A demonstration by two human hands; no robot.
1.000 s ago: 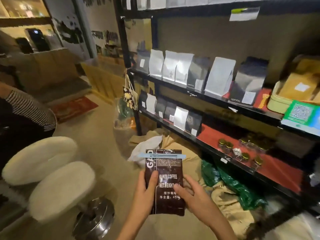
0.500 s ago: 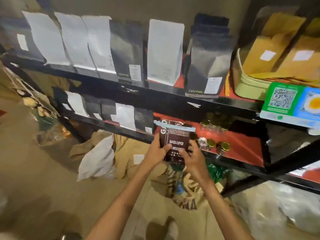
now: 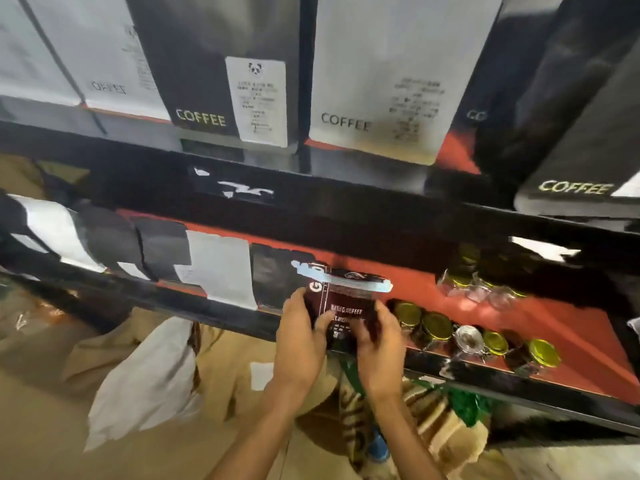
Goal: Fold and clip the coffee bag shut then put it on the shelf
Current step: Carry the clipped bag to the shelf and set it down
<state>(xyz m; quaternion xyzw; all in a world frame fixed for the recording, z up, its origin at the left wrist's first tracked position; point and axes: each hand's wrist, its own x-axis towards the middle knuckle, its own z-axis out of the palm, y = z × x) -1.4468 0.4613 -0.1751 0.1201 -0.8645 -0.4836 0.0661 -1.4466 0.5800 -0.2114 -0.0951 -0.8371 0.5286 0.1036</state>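
At the front edge of the lower shelf [image 3: 571,344], red-lined, black-framed: the coffee bag [image 3: 346,306] stands upright, dark brown, glossy, white lettering across its face (blurred, only partly legible). Its top is folded over, and a pale blue clip [image 3: 349,285] runs along the fold. Left hand [image 3: 301,344] grips the bag's left side, thumb across the front; right hand [image 3: 381,348] clasps the right side. Just right of the bag, a cluster of small jars [image 3: 436,327] with gold lids, contents not readable. To its left, a row of black and white pouches [image 3: 218,268]. Upper shelf [image 3: 346,192] carries taller bags marked COFFEE [image 3: 221,74].
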